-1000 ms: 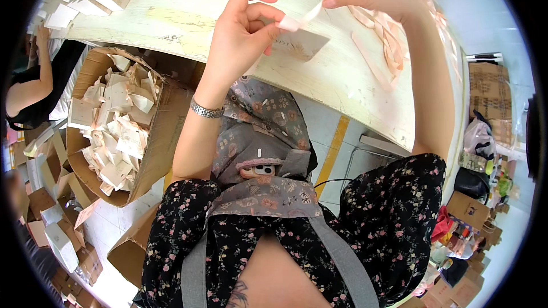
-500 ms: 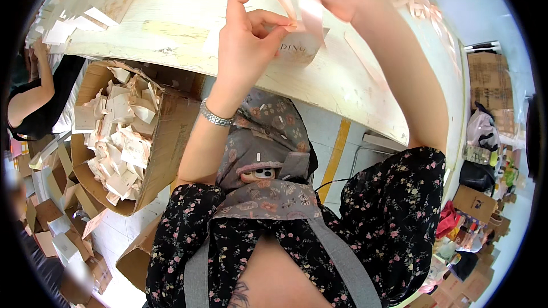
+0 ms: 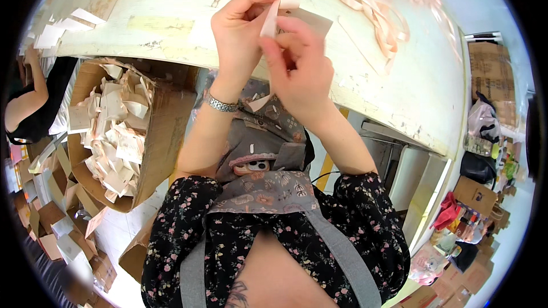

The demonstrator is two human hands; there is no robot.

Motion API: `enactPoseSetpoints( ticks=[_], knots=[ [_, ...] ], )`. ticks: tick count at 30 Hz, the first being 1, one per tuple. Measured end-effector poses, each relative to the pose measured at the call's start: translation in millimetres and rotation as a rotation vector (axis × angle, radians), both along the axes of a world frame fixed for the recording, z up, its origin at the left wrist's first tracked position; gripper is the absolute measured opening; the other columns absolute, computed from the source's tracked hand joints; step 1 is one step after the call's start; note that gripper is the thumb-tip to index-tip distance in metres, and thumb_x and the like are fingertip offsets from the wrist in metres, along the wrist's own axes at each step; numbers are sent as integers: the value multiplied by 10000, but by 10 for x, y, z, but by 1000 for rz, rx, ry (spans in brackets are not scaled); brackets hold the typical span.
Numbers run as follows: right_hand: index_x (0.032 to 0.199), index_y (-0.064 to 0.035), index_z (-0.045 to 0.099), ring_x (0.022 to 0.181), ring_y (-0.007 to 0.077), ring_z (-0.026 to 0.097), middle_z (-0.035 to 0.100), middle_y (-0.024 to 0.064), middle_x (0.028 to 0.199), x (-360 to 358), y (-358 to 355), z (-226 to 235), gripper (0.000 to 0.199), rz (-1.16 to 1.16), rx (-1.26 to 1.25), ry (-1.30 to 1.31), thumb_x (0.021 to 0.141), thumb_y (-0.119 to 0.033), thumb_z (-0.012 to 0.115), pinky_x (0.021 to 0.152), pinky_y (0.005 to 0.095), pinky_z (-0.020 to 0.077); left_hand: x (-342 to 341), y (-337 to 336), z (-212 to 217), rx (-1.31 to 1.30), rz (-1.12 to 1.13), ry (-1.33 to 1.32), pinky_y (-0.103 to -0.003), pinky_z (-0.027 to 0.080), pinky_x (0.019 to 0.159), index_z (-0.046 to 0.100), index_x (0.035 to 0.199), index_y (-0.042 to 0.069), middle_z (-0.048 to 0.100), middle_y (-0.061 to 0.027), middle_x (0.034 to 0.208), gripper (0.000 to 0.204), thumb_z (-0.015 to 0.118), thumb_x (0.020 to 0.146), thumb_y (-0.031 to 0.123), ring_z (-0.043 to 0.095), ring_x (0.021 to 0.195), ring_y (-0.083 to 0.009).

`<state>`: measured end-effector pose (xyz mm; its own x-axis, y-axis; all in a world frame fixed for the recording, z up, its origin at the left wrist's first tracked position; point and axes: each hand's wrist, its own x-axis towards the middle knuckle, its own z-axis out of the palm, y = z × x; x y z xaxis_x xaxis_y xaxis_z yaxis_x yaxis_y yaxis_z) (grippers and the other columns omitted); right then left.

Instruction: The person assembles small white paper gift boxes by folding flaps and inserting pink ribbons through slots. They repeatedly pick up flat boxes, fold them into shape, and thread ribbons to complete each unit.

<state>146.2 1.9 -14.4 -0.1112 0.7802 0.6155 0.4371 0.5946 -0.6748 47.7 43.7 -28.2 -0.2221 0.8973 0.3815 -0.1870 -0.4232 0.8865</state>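
Note:
Over the near edge of the table, my left hand [image 3: 237, 31] is closed, its fingers and thumb gripping a loop of pale pink ribbon [image 3: 270, 21] at the edge of a pale card [image 3: 314, 23]. My right hand [image 3: 302, 71] is closed beside it, thumb and forefinger pinched on the ribbon just below the loop. Its other fingers are curled and slightly blurred. A ribbon tail [image 3: 260, 102] hangs below my hands in front of the grey patterned apron. The fingers partly cover the card, so where the ribbon joins it is hidden.
Loose pink ribbons [image 3: 377, 14] lie on the pale worn table [image 3: 171, 0] at the far right. A cardboard box [image 3: 162, 137] full of ribboned cards [image 3: 117, 131] stands below the table to the left. Another person's arm [image 3: 28, 100] is at far left. Boxes and bags line the right side.
My right hand has come down from above my left hand, drawing its arm back toward me. The ribbon, held up before, now loops close to my left fingers. The card has tilted.

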Motion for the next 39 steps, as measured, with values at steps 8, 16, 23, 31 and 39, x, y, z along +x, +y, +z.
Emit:
enactPoseSetpoints(
  ticks=[8, 16, 23, 31, 39],
  knots=[
    [792, -75, 668, 672, 181, 583, 666, 48, 904, 389, 453, -41, 93, -149, 285, -188, 737, -95, 741, 594, 275, 458, -186, -115, 163, 277, 437, 796, -212, 471, 598, 734, 874, 114, 650, -19, 709, 191, 686, 747, -20, 582, 685, -115],
    [857, -52, 671, 836, 122, 622, 665, 31, 927, 280, 627, 16, 98, 291, -202, 282, 770, -15, 697, 716, 261, 516, -444, -15, 267, -24, 23, 612, -223, 498, 652, 638, 985, 60, 670, -37, 881, 241, 672, 769, -42, 601, 778, -106],
    [909, -50, 673, 793, 97, 611, 652, 18, 876, 162, 549, -57, 155, 166, -155, 281, 764, -5, 705, 680, 242, 510, -466, -41, 227, 62, 22, 567, -199, 503, 700, 593, 1128, 54, 669, -24, 875, 369, 679, 788, -61, 624, 834, -81],
    [865, -53, 636, 801, 117, 599, 636, 51, 917, 51, 560, -233, 179, 141, -112, 558, 727, -13, 742, 674, 249, 495, -460, -4, 154, 50, -7, 599, -200, 474, 673, 654, 1065, 37, 620, -7, 1002, 214, 659, 851, 44, 570, 838, -64],
    [905, 11, 627, 925, 141, 594, 564, 130, 1169, 230, 624, -305, 95, 174, 103, 319, 816, 5, 658, 774, 270, 484, -347, -66, 35, 22, 192, 480, -209, 476, 702, 690, 909, 7, 614, -52, 1096, 77, 673, 846, 48, 576, 927, -96]
  ],
)
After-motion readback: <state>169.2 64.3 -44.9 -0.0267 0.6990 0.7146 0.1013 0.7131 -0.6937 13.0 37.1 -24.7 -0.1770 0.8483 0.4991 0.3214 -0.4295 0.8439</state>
